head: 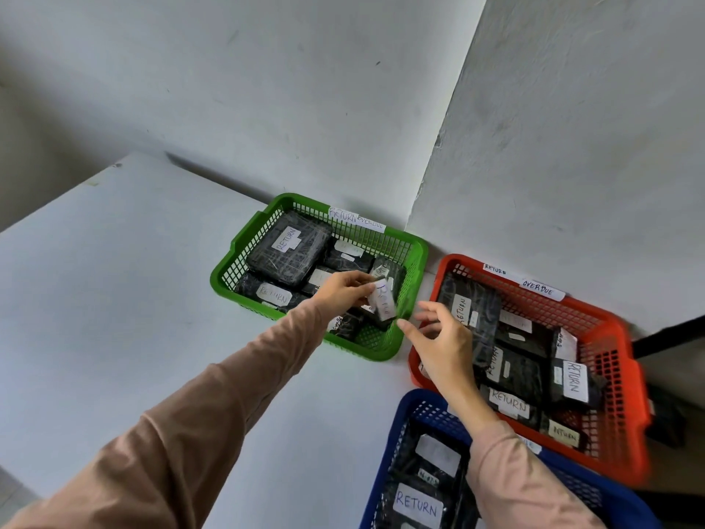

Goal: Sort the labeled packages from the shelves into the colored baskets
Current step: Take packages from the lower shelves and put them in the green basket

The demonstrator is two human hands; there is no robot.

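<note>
My left hand (pixel 345 290) grips a small black package with a white RETURN label (pixel 383 302), held over the right part of the green basket (pixel 225 267). That basket holds several black wrapped packages with white labels. My right hand (pixel 438 339) hovers just right of the package, between the green basket and the orange basket (pixel 625 360), fingers spread and empty. The orange basket also holds several labeled black packages. A blue basket (pixel 400 437) at the bottom holds packages, one marked RETURN. Paper tags reading RETURN and OVERDUE stick to the green and orange rims.
The baskets stand on a pale floor (pixel 114 299) in a wall corner (pixel 419 200). A dark object (pixel 667 336) lies at the right edge behind the orange basket.
</note>
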